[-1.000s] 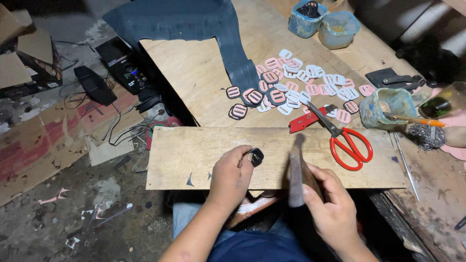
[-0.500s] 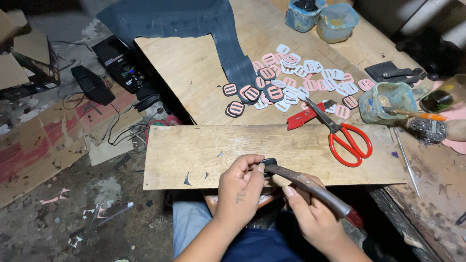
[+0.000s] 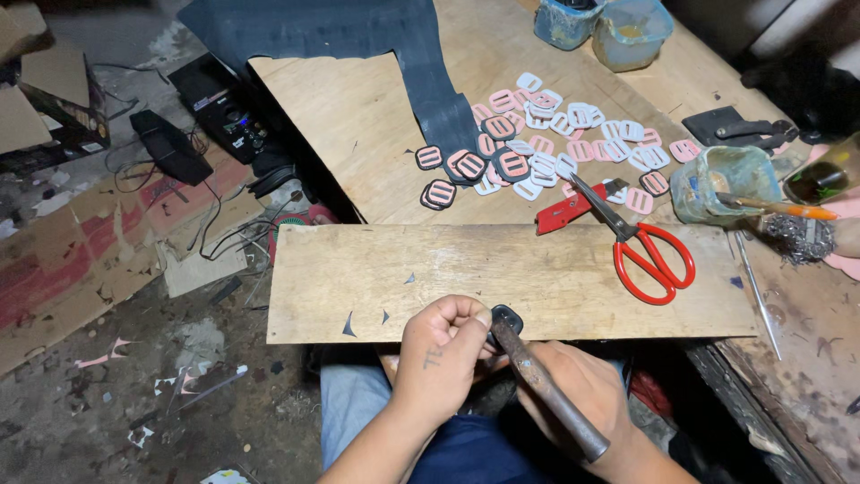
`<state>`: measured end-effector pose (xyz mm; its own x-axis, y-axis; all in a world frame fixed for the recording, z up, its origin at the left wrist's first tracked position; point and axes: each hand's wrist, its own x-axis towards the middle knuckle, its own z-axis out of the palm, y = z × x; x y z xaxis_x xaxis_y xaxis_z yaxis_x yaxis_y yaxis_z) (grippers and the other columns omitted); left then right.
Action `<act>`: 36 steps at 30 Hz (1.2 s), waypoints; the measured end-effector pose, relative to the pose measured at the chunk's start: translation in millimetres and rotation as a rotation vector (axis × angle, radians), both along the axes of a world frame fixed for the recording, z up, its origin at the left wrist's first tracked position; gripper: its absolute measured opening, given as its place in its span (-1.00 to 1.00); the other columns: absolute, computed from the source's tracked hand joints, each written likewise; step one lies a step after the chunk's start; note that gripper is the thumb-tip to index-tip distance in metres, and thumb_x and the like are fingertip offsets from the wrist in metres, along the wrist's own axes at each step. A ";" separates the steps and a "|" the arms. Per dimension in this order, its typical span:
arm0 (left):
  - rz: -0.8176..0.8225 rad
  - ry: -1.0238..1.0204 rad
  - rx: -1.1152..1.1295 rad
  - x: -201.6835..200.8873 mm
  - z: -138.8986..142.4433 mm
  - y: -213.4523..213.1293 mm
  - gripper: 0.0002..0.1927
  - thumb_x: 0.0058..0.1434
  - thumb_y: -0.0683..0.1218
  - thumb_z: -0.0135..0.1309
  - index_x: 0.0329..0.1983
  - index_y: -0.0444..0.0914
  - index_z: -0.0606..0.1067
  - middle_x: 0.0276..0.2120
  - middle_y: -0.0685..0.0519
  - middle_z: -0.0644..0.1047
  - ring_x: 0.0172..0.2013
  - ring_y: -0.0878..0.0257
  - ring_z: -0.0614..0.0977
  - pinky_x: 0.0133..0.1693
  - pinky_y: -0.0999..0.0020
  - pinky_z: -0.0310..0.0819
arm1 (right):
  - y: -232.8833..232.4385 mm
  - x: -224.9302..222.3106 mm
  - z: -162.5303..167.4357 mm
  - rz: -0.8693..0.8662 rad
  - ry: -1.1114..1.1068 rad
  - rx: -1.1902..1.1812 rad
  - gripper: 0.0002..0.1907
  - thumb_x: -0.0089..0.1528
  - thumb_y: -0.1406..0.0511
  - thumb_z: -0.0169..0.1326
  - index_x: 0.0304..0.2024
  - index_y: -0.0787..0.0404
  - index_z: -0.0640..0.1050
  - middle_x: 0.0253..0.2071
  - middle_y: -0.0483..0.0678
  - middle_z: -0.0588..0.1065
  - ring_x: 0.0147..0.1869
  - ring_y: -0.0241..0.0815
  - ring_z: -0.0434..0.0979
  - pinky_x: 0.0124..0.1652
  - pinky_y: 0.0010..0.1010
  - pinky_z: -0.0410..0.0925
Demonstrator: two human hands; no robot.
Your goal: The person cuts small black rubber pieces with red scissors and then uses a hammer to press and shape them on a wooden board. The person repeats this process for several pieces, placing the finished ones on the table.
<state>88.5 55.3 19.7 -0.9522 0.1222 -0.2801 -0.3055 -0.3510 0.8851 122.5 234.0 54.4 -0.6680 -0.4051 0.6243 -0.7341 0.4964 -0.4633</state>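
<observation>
1. Buckle (image 3: 507, 318): small, dark, pinched in the left hand (image 3: 443, 354) at the near edge of the wooden board (image 3: 502, 278).
2. Right hand (image 3: 582, 399) is closed round a rusty hammer (image 3: 546, 385), its head touching the buckle.
3. Judged light, stiff and easily dropped; best held by its rim.
4. Red scissors (image 3: 654, 260) lie well apart.

A brown cardboard box (image 3: 40, 108) sits at the far left edge on the floor, its flaps open and a small pale label on its dark side. Flattened cardboard (image 3: 98, 260) with red and tan printed bands lies on the floor below it, beside a black electronic device (image 3: 215, 106) whose small panel shows pale markings
</observation>
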 end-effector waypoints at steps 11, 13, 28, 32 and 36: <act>-0.068 0.062 -0.255 2.5 -1.3 0.7 -0.92 0.40 -0.22 0.01 -0.18 -0.38 0.47 -0.48 -0.04 0.49 -0.54 0.28 0.48 -0.46 0.33 0.39 | 1.7 -6.5 -14.8 0.034 -0.084 -0.047 -0.67 0.08 0.45 0.26 -0.12 0.35 0.48 -0.29 0.07 0.55 -0.30 0.02 0.63 -0.31 -0.33 0.48; -0.004 0.276 -0.571 -2.5 0.3 -2.6 -0.94 0.38 -0.23 0.05 -0.17 -0.35 0.49 -0.41 -0.09 0.50 -0.44 0.14 0.49 -0.36 0.22 0.37 | 0.6 -3.5 -13.4 0.009 -0.121 -0.045 -0.68 0.08 0.44 0.26 -0.13 0.33 0.49 -0.28 0.07 0.55 -0.30 0.02 0.63 -0.30 -0.32 0.48; 0.136 0.839 -1.033 -12.4 -9.2 -13.5 -0.74 0.09 -0.23 0.23 -0.14 -0.29 0.51 -0.12 -0.05 0.54 -0.12 -0.05 0.57 -0.03 0.12 0.42 | 17.0 -47.3 5.6 -0.412 -0.366 0.098 -0.64 0.17 0.29 0.25 0.00 0.20 0.52 -0.21 0.06 0.60 -0.20 0.04 0.64 -0.24 -0.24 0.44; 0.085 0.774 -1.058 -19.3 -5.0 -13.7 -0.61 0.02 -0.22 0.24 -0.06 -0.30 0.44 -0.08 -0.09 0.53 -0.08 -0.09 0.56 -0.03 0.08 0.40 | -2.0 -57.8 3.3 -0.268 -0.120 0.161 -0.67 0.17 0.30 0.23 0.01 0.12 0.57 -0.13 0.03 0.59 -0.15 0.07 0.60 -0.19 -0.22 0.45; 0.028 0.654 -1.041 -22.8 -2.2 -13.6 -0.55 0.01 -0.25 0.21 -0.01 -0.28 0.41 -0.09 -0.06 0.53 -0.09 -0.02 0.58 -0.01 0.08 0.39 | -11.8 -59.7 8.4 -0.219 -0.203 0.249 -0.63 0.13 0.31 0.21 0.01 0.10 0.57 -0.19 0.02 0.57 -0.15 0.09 0.60 -0.21 -0.18 0.45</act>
